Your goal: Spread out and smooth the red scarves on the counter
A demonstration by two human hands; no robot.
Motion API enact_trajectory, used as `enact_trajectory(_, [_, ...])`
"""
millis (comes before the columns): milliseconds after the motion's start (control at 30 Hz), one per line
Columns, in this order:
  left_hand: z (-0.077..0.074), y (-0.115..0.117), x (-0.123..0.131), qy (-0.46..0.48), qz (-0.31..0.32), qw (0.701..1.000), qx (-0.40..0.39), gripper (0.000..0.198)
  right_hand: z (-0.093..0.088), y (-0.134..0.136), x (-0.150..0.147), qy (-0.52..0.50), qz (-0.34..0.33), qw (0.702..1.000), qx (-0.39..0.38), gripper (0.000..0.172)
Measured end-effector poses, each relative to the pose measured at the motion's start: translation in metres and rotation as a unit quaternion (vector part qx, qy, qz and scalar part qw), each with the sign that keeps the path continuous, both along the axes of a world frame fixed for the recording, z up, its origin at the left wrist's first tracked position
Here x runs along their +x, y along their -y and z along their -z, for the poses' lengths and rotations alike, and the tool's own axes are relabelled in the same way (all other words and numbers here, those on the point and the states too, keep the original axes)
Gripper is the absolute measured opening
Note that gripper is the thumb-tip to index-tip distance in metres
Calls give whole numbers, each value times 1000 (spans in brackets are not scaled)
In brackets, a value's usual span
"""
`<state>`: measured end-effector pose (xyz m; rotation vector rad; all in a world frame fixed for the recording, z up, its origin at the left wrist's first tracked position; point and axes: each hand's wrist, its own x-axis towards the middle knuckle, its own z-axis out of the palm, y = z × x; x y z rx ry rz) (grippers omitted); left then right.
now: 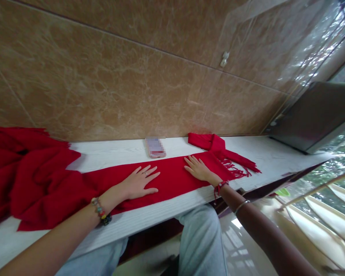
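Observation:
A long red scarf (169, 178) lies spread along the white tabletop, its fringed end toward the right. My left hand (139, 183) rests on it palm down, fingers spread. Farther right, my right hand (197, 168) presses flat on the same cloth near the fringe, fingers stretched out. Neither hand grips anything. To the left the red fabric (40, 184) is bunched in loose folds; whether it is all one piece I cannot tell. Beyond my right hand a second red scarf (212, 142) lies folded and bent by the wall, its fringed end pointing right.
A phone (155, 148), partly blurred out, lies between the scarf and the brown marble-look wall (117, 88). At the table's right end stands a dark grey box-like object (313, 115). My knees are under the table's front edge. Pale chairs (313, 226) stand at lower right.

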<state>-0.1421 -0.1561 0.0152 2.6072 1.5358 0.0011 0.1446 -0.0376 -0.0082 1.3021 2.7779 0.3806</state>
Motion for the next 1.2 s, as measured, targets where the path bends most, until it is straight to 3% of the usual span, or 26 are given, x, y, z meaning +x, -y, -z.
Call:
enact_trajectory(167, [-2,33,-60,-16,-9,1000,20,56,0,1,1,-10,-20,1000,8,44])
enact_trajectory(267, [-11,52,-80,-23,-11,1000,2,54,1,2,2,-36,-21,999,0,44])
enact_trajectory(367, [-22,65,-82,-16,-14,1000,-4,51,2,1,3,-75,3,997,0,45])
enact_trajectory(467, [-33,73,-71,16,23,1000,11,42,-4,5,-4,-115,9,993,25,45])
enact_trajectory(567, [-42,79,-56,26,70,997,3,34,-19,27,-24,-181,-74,980,23,42])
enact_trajectory(633, [-46,80,-48,13,81,997,-11,29,-31,51,-44,-222,-185,955,-62,40])
enact_trajectory(700, [-48,77,-44,12,80,996,-27,23,-40,77,-63,-197,-303,918,-162,37])
enact_trajectory(767, [-49,72,-44,32,76,996,-43,19,-46,96,-78,-173,-366,895,-186,35])
enact_trajectory(867, [-48,61,-48,75,61,992,-83,17,-47,105,-89,-170,-386,889,-177,35])
enact_trajectory(1033, [-49,40,-59,124,57,971,-197,19,-43,95,-87,-197,-372,890,-175,38])
enact_trajectory(1200, [-56,32,-58,121,55,963,-234,20,-35,93,-85,-259,-338,889,-166,20])
